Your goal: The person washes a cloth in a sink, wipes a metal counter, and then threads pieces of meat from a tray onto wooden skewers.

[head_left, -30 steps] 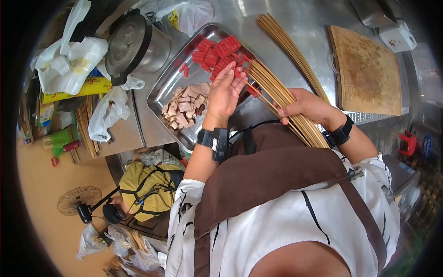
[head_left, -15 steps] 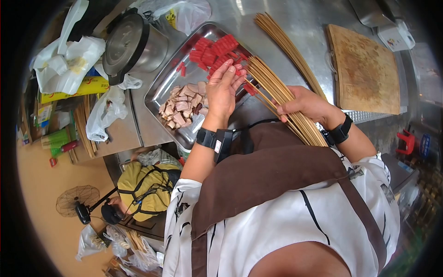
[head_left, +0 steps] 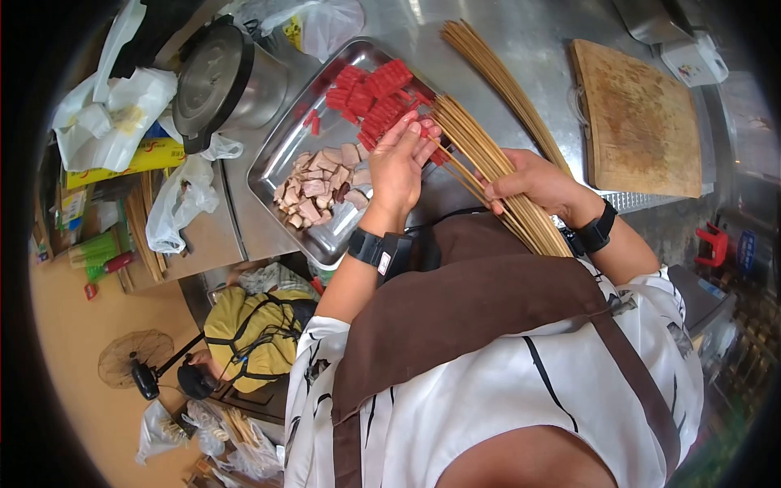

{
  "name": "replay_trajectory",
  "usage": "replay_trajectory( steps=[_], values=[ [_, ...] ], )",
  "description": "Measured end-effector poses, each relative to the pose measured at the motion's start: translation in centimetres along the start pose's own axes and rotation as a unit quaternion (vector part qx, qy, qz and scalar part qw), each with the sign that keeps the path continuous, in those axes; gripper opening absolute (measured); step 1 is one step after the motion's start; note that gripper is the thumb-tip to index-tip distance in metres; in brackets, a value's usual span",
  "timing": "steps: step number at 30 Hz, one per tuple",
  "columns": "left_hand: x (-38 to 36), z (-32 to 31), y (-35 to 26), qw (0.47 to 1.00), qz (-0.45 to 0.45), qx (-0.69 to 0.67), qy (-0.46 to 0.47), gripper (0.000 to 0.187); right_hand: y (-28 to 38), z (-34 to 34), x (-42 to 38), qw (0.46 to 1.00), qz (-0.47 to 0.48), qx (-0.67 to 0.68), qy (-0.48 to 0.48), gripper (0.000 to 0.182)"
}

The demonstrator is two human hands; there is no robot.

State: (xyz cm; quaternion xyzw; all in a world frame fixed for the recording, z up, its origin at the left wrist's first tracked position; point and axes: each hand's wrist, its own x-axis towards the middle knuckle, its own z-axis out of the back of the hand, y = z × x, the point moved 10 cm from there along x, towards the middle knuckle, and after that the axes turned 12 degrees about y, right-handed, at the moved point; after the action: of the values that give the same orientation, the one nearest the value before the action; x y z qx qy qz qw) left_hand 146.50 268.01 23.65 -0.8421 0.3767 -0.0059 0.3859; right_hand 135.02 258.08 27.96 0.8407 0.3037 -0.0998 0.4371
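My right hand (head_left: 533, 185) is closed round a thick bundle of bamboo skewers (head_left: 476, 146), which slants across in front of the apron. One or two skewers stand apart from the bundle, their tips at my left hand (head_left: 396, 165). The fingers of that hand are pinched on a red food piece (head_left: 426, 132) by the skewer tips, partly hidden by the fingers. Beyond it, ridged red food pieces (head_left: 370, 91) are heaped in a metal tray (head_left: 267, 154). Pale meat chunks (head_left: 313, 185) lie in the tray's nearer left part.
More skewers (head_left: 504, 85) lie on the steel counter, beside a wooden cutting board (head_left: 639, 122). A lidded metal pot (head_left: 215, 81) and plastic bags (head_left: 185, 203) stand left of the tray. Another person in a yellow top (head_left: 248, 333) is at lower left, near a fan (head_left: 134, 358).
My left hand has shifted slightly down and right, with its fingers still at the red piece by the skewer tips. My right hand keeps its hold on the bundle. The whole view has shifted slightly.
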Motion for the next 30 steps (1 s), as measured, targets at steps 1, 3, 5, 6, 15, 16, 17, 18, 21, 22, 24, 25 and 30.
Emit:
replay_trajectory(
  steps=[1,3,5,6,15,16,17,18,21,22,24,25,30],
  values=[
    [0.0,-0.2,-0.1,1.0,-0.006,0.002,0.001,0.029,0.1,0.0,0.0,1.0,-0.001,0.0,-0.002,0.028],
    [-0.1,-0.5,-0.3,1.0,-0.02,0.007,0.004,0.029,0.1,0.0,0.0,1.0,-0.001,0.003,-0.002,0.028],
    [-0.1,-0.4,-0.4,0.999,-0.026,0.032,0.0,0.029,0.2,-0.1,0.1,1.0,0.002,0.009,0.003,0.029],
    [-0.1,-0.4,-0.6,0.999,-0.029,0.045,-0.002,0.029,0.2,0.0,0.1,1.0,0.002,0.01,0.002,0.029],
    [0.0,-0.4,-1.5,0.999,-0.002,0.048,0.011,0.027,0.4,0.0,0.3,1.0,0.008,0.022,0.016,0.03],
    [0.1,-0.2,-2.1,0.993,-0.028,0.11,0.022,0.026,0.4,0.0,0.4,1.0,0.01,0.023,0.015,0.03],
    [0.1,0.1,-2.4,0.983,-0.053,0.171,0.032,0.026,0.4,0.1,0.4,1.0,0.012,0.025,0.013,0.03],
    [0.0,-0.2,-3.1,0.969,-0.077,0.231,0.043,0.026,0.3,0.1,0.4,1.0,0.008,0.024,0.015,0.03],
    [-1.4,-4.3,-6.3,0.791,-0.216,0.562,0.108,0.027,0.2,0.3,0.4,1.0,-0.004,0.019,0.02,0.03],
    [-1.1,-3.6,-6.1,0.826,-0.193,0.52,0.098,0.027,0.1,0.3,0.4,1.0,-0.005,0.017,0.02,0.03],
    [-0.5,-2.3,-5.4,0.888,-0.148,0.428,0.078,0.027,0.2,0.3,0.5,1.0,-0.003,0.002,0.018,0.029],
    [0.1,-0.9,-4.7,0.939,-0.098,0.321,0.067,0.026,0.4,0.1,0.5,1.0,0.0,-0.009,0.016,0.028],
    [0.6,0.7,-0.8,0.996,0.075,0.04,0.037,0.028,0.3,0.1,0.4,1.0,-0.013,0.001,0.008,0.03]
  ],
)
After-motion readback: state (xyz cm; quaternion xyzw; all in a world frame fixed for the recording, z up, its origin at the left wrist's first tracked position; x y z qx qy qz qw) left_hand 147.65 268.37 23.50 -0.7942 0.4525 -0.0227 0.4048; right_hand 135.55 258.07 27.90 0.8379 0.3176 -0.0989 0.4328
